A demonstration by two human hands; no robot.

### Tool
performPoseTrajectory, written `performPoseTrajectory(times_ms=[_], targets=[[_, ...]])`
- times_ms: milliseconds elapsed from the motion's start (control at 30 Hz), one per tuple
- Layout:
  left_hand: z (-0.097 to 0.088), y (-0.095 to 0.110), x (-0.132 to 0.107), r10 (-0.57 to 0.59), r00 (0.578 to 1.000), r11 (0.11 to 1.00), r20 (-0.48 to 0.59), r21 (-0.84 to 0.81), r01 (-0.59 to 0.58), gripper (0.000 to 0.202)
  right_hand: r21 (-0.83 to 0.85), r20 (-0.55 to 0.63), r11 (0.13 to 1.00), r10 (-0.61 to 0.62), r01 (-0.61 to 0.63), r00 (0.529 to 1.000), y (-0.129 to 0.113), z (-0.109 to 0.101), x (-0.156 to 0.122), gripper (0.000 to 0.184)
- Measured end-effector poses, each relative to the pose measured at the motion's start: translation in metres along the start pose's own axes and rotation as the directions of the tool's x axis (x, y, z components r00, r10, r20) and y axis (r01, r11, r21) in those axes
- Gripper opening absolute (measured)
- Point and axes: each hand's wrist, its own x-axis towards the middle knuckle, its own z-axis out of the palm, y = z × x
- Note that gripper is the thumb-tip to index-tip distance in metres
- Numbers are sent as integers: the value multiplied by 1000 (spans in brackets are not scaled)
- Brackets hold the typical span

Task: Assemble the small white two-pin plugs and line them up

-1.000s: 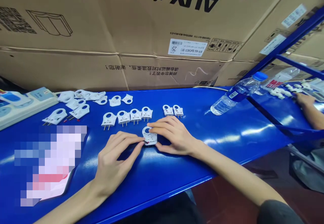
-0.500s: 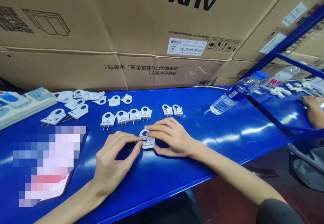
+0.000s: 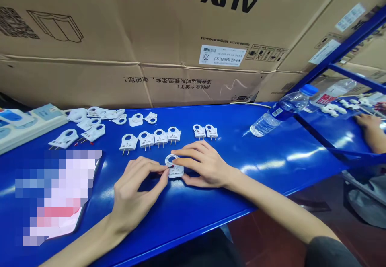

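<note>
White plastic plug housing sits on the blue table near mid-view, its ring towards twelve o'clock. From three o'clock the half-curled right hand grips it; from nine, the left hand, fingertips almost meeting, pinches a small red-tipped part, seemingly fitting it. Seating that likely calls for a steady hold.
</note>
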Motion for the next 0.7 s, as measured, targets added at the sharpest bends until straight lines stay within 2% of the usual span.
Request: performPoseTrajectory(times_ms=[133,333,533,700], targets=[[0,0,0,3,1000,1000,3,-4,-3,6,-27,-24,999,-36,35,999,0,-1,-1,26],[-1,-2,-1,-58,998,997,37,-55,60,2,-49,-26,997,-68,67,997,2,-1,-4,25],[-3,-4,1,-223,962,950,160,-185,251,4,-43,-73,996,-87,84,993,3,0,-4,21],[-2,-3,-1,-395,893,861,214,-254,442,15,-39,-131,995,-98,93,987,3,2,-3,21]])
